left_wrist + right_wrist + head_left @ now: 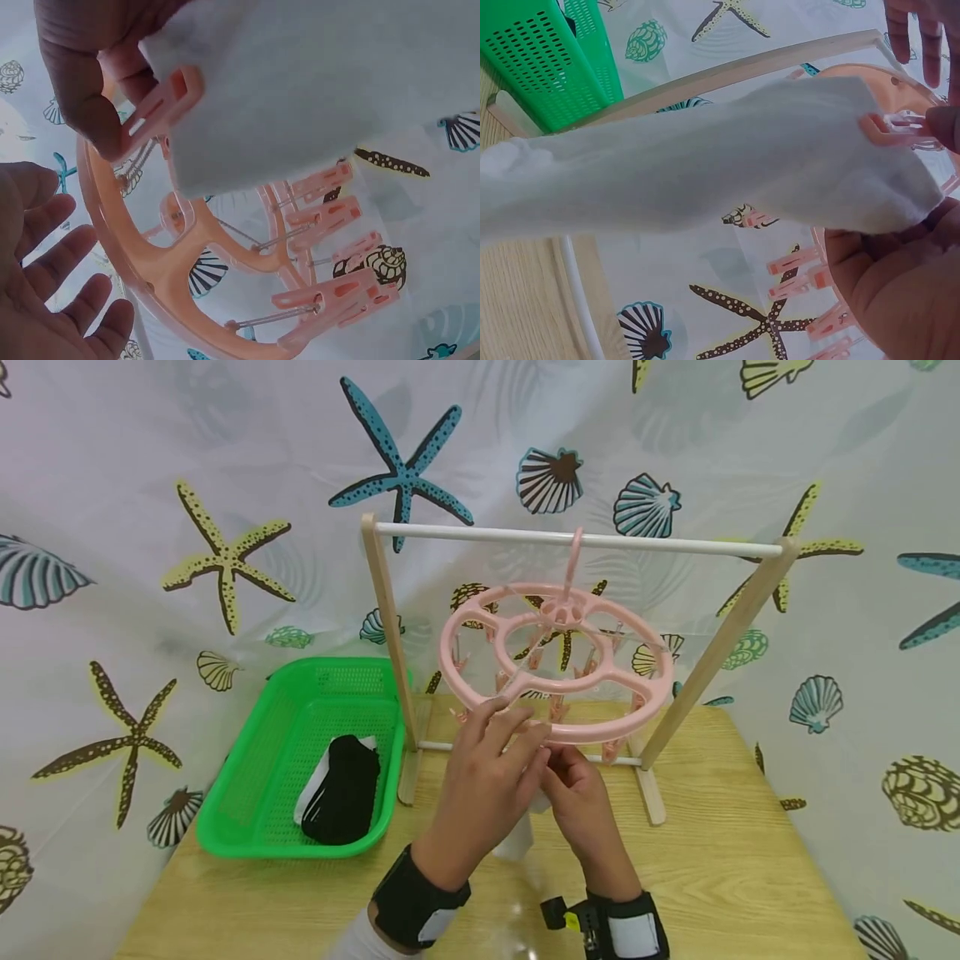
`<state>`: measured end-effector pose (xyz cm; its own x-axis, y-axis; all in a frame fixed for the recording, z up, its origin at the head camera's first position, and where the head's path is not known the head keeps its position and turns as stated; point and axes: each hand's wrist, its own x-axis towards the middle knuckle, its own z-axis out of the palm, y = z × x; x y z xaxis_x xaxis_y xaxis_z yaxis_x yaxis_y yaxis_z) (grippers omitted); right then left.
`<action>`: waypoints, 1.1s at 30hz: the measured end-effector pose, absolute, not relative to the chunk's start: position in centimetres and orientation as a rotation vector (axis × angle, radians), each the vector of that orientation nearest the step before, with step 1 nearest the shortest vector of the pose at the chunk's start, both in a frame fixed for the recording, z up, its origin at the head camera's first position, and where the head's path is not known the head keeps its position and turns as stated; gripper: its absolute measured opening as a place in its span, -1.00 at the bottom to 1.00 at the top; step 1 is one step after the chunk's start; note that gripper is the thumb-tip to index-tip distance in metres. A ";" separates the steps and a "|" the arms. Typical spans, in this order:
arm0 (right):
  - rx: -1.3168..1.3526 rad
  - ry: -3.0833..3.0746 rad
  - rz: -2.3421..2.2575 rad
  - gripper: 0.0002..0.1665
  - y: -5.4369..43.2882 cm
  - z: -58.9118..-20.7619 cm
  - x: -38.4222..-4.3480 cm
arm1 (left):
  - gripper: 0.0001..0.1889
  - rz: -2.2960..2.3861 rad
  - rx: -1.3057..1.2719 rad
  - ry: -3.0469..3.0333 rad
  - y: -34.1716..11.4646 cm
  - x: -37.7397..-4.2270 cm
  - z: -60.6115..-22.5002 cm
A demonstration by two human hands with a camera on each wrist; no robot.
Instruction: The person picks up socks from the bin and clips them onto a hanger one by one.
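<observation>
My left hand [487, 768] reaches up to the near rim of a round pink clip hanger [600, 729]. Its thumb and a finger pinch a pink clothespin [885, 131], while the other fingers spread out loosely. A white sock [675, 165] hangs lengthwise below, its upper edge at the clothespin's jaws. My right hand [581, 802], close beside the left, pinches a corner of that edge. From the left wrist, the sock [285, 97] covers part of the hanger, and the clothespin [169, 105] overlaps its corner. Most of the sock is hidden behind both hands in the head view.
The hanger's hook [573, 560] hangs from the white rod [480, 533] of a wooden stand [390, 627]. More clothespins [330, 221] dangle under the ring. Left of the stand, a green basket [243, 777] contains black and white cloth items [345, 793]. A patterned curtain rises behind the table.
</observation>
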<state>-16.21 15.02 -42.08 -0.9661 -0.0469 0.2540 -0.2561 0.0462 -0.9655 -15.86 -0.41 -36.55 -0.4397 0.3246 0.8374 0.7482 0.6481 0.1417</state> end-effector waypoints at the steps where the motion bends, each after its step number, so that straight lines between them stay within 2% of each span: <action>1: 0.317 -2.166 2.041 -0.67 15.0 -42.1 -16.2 | -0.76 -0.617 -0.830 -2.050 -0.4 -16.2 -36.5; 5: 0.347 -2.171 2.038 -0.64 14.9 -42.1 -16.1 | -0.73 -0.558 -0.814 -2.109 -0.7 -16.9 -36.5; 10: 0.375 -2.146 2.047 -0.65 14.8 -42.2 -16.3 | -0.79 -0.584 -0.803 -2.133 -1.1 -17.4 -36.7; 21: 0.308 -2.187 1.942 -0.62 15.2 -42.3 -15.8 | -0.81 -0.621 -0.800 -2.103 -1.7 -17.7 -37.1; 33: 0.203 -2.112 1.751 -0.82 17.4 -41.2 -12.2 | -0.83 -0.590 -0.804 -2.121 -2.3 -17.7 -36.9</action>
<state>-12.18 17.42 -41.19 -0.9142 0.1330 0.3827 -0.3514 0.2100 -0.9124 -17.72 -2.35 -36.89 -0.4984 0.3471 0.7945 0.7077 0.6922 0.1415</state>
